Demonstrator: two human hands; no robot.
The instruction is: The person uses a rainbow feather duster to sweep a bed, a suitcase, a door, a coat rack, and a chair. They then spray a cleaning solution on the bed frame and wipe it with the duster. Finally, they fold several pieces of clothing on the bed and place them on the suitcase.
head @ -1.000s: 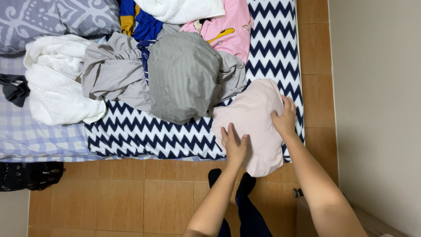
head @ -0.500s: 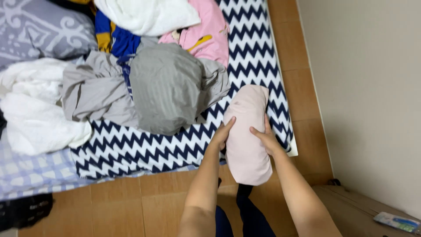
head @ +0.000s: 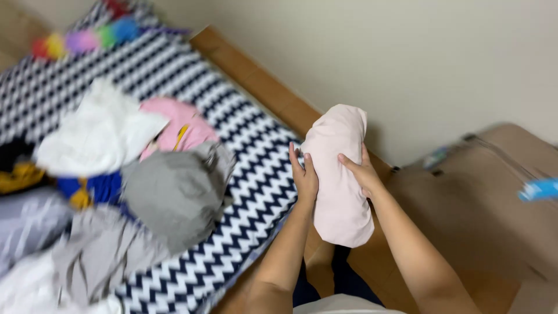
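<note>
Whole frame motion-blurred; edges of all things soft.
Left hand (head: 304, 177): palm pressed on folded pale pink cloth (head: 340, 174), thumb behind it, hidden.
Right hand (head: 361, 173): fingers over cloth front, thumb out of sight behind roll.
Cloth kind not tellable, fold hides shape.
Colourful round things (head: 81, 40) at top left: smeared, kind unclear.
Blue thing (head: 539, 189) cut by right edge, unreadable.
Clothes pile (head: 104, 192) runs off left and bottom edges; yellow-and-blue piece mostly buried under white garment (head: 99, 136).
Legs below mostly hidden by arms.
</note>
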